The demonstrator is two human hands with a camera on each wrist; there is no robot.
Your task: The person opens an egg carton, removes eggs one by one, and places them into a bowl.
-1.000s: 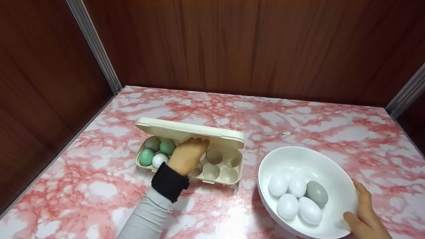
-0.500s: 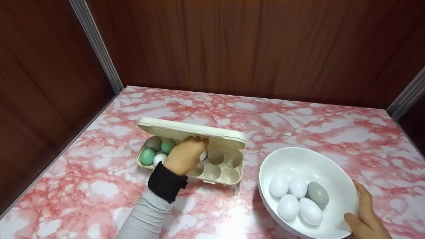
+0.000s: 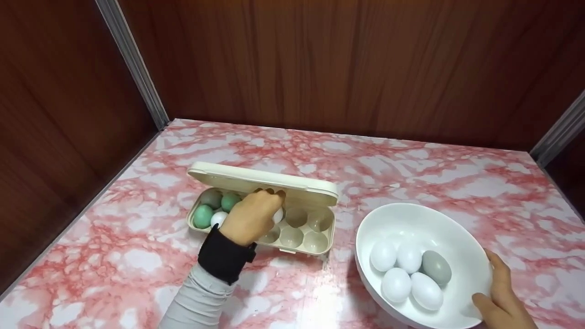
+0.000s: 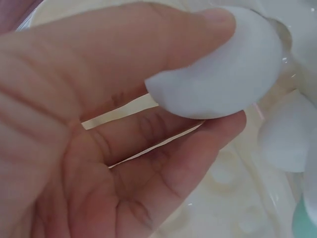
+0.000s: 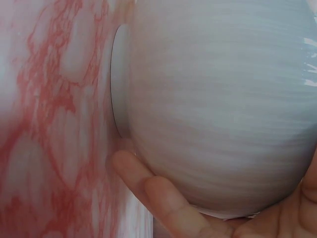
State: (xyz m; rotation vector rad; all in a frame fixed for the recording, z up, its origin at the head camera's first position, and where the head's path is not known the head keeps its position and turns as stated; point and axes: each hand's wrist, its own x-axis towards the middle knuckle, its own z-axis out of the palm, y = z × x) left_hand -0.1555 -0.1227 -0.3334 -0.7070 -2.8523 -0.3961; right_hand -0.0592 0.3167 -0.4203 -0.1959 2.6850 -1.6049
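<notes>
My left hand (image 3: 253, 217) reaches into the cream egg carton (image 3: 287, 250), under its half-raised lid (image 3: 260, 176). Thumb and fingers pinch a white egg (image 4: 233, 69), which shows at the hand's right side in the head view. Left of the hand in the carton sit two green eggs (image 3: 203, 216), a grey-green egg (image 3: 211, 199) and a white egg (image 3: 218, 219). On the right, my right hand (image 3: 505, 292) grips the rim of a white bowl (image 3: 461, 242), with fingers under its outer wall. Inside lie several white eggs (image 3: 396, 284) and one grey egg (image 3: 436, 267).
Several vacant cups (image 3: 315, 241) show at the carton's right end. Carton and bowl stand apart on a red-and-white marbled table (image 3: 320, 292). Dark wood panels (image 3: 320, 68) rise behind and at the left, with metal posts (image 3: 137, 68) in the corners.
My left hand has shifted very slightly left and down, with the white egg still between its fingers. The right hand, bowl and carton look nearly the same.
</notes>
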